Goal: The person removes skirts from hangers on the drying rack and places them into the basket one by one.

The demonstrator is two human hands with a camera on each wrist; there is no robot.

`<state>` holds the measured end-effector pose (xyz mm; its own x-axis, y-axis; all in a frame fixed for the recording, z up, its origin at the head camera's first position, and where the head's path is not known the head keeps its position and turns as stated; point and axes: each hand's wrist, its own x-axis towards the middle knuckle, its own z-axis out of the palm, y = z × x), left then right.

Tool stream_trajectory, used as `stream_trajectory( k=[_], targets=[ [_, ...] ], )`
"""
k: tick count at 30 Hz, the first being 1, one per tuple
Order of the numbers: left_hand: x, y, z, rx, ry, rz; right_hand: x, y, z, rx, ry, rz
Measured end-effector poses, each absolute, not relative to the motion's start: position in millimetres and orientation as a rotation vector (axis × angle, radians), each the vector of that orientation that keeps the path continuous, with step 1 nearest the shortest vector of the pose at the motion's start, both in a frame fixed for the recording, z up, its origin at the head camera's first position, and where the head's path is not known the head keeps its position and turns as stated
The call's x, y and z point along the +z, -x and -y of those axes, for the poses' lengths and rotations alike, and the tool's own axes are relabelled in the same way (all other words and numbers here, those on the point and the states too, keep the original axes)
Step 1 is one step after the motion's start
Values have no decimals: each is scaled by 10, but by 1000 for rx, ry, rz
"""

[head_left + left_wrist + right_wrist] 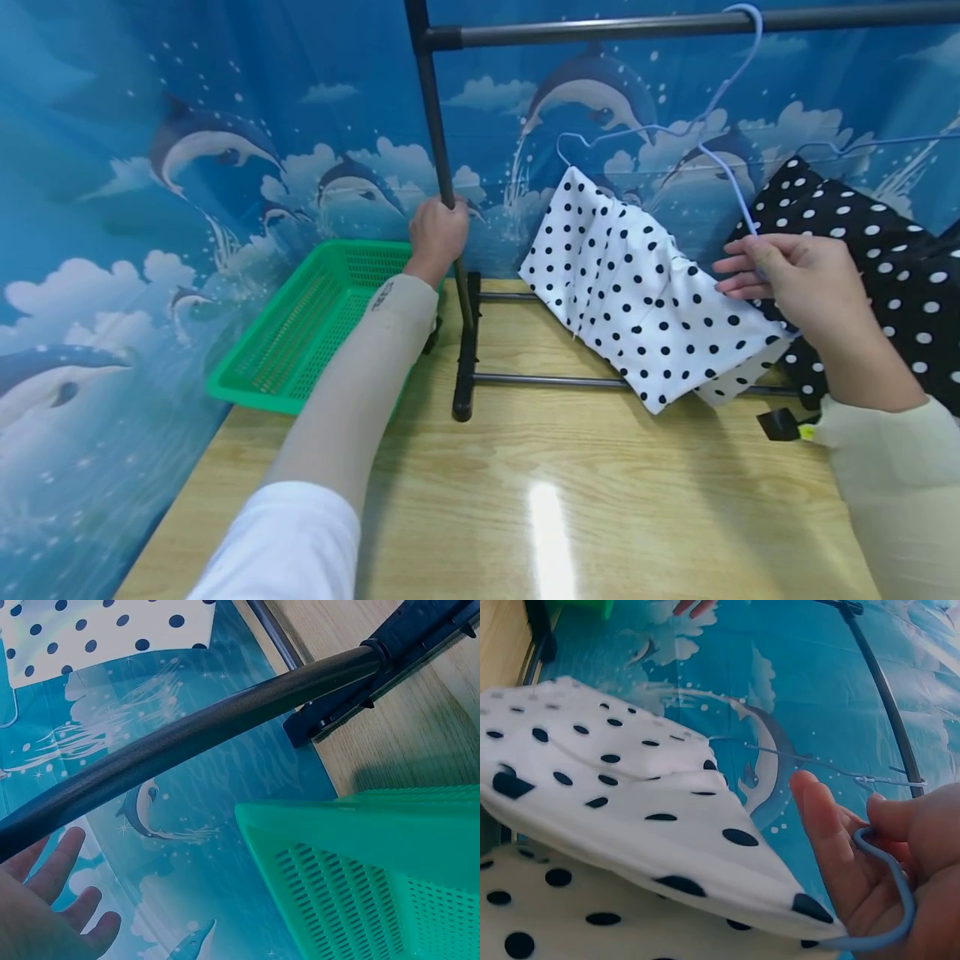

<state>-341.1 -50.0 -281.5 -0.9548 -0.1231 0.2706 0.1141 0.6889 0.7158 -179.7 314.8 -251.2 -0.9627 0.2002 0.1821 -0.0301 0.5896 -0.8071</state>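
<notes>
My left hand is at the dark upright pole of a clothes rack. In the left wrist view its fingers are extended and spread beside the pole. With my right hand I pinch one arm of a blue wire hanger, hooked over the rack's top bar. A white garment with black dots hangs tilted from the hanger, its low corner by my right hand. In the right wrist view the hanger's bent end crosses my palm and enters the garment's corner.
A green perforated basket stands left of the rack on the wooden table. Black garments with white dots hang at the right. A small black tag-like piece lies near my right wrist. Behind is a dolphin-print curtain.
</notes>
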Motion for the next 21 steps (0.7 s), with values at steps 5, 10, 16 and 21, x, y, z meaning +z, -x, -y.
stream_trajectory(
  k=[5, 10, 16, 21],
  targets=[
    [-2831, 3426, 502, -1147, -9, 2586, -2512, 1802, -3135, 1349, 80, 2631],
    [-2840, 3433, 499, -1151, -10, 2579, -2513, 1783, -3110, 1310, 85, 2641],
    [-2844, 3436, 487, -1180, -10, 2569, -2490, 1802, -3065, 1209, 183, 2653],
    [-2852, 3433, 466, -1200, -23, 2557, -2494, 1819, -3035, 1221, 196, 2670]
  ],
)
